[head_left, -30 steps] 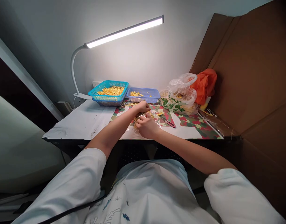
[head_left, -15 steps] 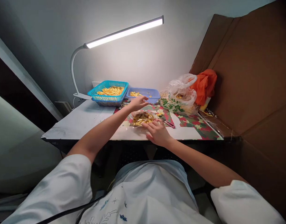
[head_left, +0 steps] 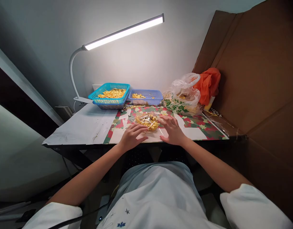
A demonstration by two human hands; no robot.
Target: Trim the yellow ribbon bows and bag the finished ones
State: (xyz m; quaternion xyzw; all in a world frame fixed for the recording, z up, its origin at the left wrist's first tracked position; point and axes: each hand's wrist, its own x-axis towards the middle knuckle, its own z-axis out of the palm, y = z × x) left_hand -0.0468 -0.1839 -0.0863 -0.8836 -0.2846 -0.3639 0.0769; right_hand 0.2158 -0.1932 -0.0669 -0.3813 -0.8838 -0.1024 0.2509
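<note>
A clear plastic bag of small gold pieces point(head_left: 147, 121) lies on the patterned sheet near the table's front edge. To its lower left is my left hand point(head_left: 132, 137), open, its fingers stretched toward the bag and the thumb apart. My right hand point(head_left: 172, 129), also open, is curved at the bag's right side. Whether the fingertips of either hand press on the plastic, I cannot tell.
Behind stand a turquoise basket point(head_left: 92, 95) of gold pieces, stacked on another basket, and a purple basket point(head_left: 158, 101). At the right are a tied plastic bag point(head_left: 182, 101), orange cloth point(head_left: 208, 86) and a cardboard wall point(head_left: 256, 70). A lit lamp point(head_left: 125, 32) hangs above.
My left hand has come back from near the purple basket to the bag's lower left. The right hand has shifted slightly right, and the pink-handled tool beside it no longer shows.
</note>
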